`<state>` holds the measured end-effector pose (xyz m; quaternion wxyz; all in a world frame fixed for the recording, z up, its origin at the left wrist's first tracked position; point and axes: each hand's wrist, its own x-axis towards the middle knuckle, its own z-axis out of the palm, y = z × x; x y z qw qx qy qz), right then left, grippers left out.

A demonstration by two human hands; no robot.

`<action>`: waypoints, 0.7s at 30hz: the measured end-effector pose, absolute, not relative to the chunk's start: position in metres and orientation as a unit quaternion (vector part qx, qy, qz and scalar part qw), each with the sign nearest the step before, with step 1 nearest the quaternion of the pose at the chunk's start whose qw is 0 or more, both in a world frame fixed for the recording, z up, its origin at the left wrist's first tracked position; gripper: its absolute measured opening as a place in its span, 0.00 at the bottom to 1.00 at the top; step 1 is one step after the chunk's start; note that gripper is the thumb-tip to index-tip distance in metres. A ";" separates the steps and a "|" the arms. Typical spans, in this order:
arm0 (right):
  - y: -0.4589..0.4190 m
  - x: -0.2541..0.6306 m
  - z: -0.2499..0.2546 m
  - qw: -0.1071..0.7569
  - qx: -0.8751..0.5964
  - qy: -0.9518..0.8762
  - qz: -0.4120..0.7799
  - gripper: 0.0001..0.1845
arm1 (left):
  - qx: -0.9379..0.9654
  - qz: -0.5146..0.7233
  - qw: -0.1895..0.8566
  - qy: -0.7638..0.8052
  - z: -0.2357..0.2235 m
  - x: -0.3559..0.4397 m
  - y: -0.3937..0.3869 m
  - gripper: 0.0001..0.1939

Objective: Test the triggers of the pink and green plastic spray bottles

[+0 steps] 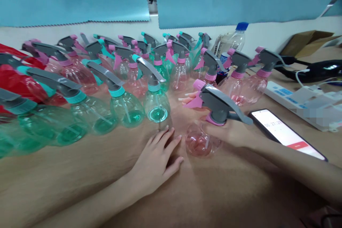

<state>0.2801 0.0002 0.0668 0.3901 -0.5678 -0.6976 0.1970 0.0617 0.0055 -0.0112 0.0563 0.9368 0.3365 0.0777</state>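
My left hand (153, 162) lies palm down on the wooden table, fingers spread and holding nothing. A clear pink spray bottle (201, 142) with a grey head and pink trigger stands just right of its fingertips. Behind that bottle's head, my right hand (191, 99) reaches leftward with its fingers stretched out; the spray head covers much of it, and whether it touches the bottle is hidden. The nearest green spray bottle (157, 108) stands beyond my left fingertips, with pale green liquid or tint at its base.
Several green and pink spray bottles crowd the left and back, beside a red bag (24, 78). More pink ones (235, 89) stand at back right. A phone (287, 131) showing a timer lies near my right forearm, with a power strip (301, 105) and cardboard box (307, 42) beyond.
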 end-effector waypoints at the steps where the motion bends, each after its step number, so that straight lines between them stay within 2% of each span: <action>1: 0.000 0.280 0.067 0.392 -0.569 -0.697 0.193 0.07 | 0.937 0.078 0.055 0.337 -0.011 0.062 0.005 0.25; 10: 0.002 0.282 0.061 0.391 -0.560 -0.702 0.201 0.01 | 0.936 0.083 0.052 0.339 -0.013 0.062 0.005 0.25; 13: 0.003 0.283 0.057 0.384 -0.556 -0.705 0.215 0.04 | 0.936 0.078 0.054 0.339 -0.012 0.062 0.006 0.25; 18: 0.008 0.284 0.049 0.402 -0.523 -0.710 0.245 0.18 | 0.937 0.086 0.045 0.336 -0.013 0.062 0.005 0.24; 21: 0.008 0.284 0.047 0.414 -0.507 -0.712 0.254 0.19 | 0.937 0.089 0.042 0.336 -0.013 0.062 0.005 0.24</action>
